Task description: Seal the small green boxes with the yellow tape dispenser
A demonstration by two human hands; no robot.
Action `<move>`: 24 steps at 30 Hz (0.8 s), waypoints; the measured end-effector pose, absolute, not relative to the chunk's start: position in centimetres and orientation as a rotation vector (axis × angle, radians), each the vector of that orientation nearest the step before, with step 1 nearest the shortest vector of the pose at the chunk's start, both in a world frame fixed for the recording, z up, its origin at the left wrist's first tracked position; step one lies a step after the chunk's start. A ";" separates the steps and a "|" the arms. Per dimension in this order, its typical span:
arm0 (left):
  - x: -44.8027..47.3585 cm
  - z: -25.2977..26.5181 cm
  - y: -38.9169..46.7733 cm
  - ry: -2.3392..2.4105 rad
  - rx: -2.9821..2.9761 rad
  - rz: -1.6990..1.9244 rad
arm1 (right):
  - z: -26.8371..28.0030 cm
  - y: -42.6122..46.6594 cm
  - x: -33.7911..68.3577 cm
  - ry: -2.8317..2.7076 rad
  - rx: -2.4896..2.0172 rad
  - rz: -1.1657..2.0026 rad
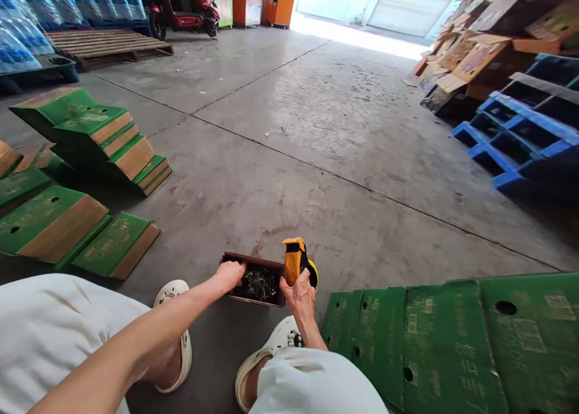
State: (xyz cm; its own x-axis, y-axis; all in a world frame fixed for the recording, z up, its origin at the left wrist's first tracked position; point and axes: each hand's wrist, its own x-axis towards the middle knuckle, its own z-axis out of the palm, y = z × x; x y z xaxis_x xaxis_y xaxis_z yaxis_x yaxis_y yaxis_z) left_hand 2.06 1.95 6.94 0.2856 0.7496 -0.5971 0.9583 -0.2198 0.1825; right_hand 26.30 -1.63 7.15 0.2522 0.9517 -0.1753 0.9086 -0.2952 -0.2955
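On the floor between my feet is a small open cardboard box (275, 261). Inside it lies something wrapped in shiny dark plastic (260, 283); its kind cannot be made out. My left hand (230, 275) is closed over the box's left end, fingers curled inward past the rim. A yellow-orange tape dispenser (294, 260) with a bright yellow roll stands upright in my right hand (301, 296), at the box's right end. The fingers of that hand are wrapped round the dispenser's lower part, and the thumb side is against the box wall.
Green flattened cartons (447, 341) lean in a row at the right; more green cartons (94, 121) are stacked at the left. Blue pallets (525, 130) and loose cardboard (484, 61) stand farther right. A wooden pallet (104, 43), bottled water packs (18, 40) and a red scooter (185, 12) are behind.
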 end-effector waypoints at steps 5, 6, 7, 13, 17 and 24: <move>0.5 7.1 1.1 1.529 1.993 -0.579 | 7.0 -1.7 26.1 -1.765 -2.398 0.506; 0.5 7.0 0.9 1.524 1.982 -0.581 | 7.0 -1.7 26.1 -1.773 -2.402 0.504; 0.5 6.8 0.7 1.523 1.969 -0.578 | 7.0 -1.7 26.1 -1.780 -2.402 0.500; 1.4 5.9 -0.2 1.562 1.864 -0.464 | 6.6 -1.8 26.2 -1.760 -2.394 0.495; 0.6 6.3 -0.7 1.465 1.823 -0.353 | 6.1 -1.7 26.4 -1.749 -2.365 0.467; 1.2 6.6 0.3 1.443 1.696 -0.431 | 6.6 -1.6 26.2 -1.795 -2.347 0.462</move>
State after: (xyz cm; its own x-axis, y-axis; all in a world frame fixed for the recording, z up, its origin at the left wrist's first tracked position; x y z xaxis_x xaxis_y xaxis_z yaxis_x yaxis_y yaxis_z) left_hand 1.16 0.35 6.59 0.2763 0.6353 -0.7211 0.9269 0.0221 0.3746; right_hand 26.23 -1.60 6.65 0.2363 0.9599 -0.1509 0.9133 -0.2724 -0.3028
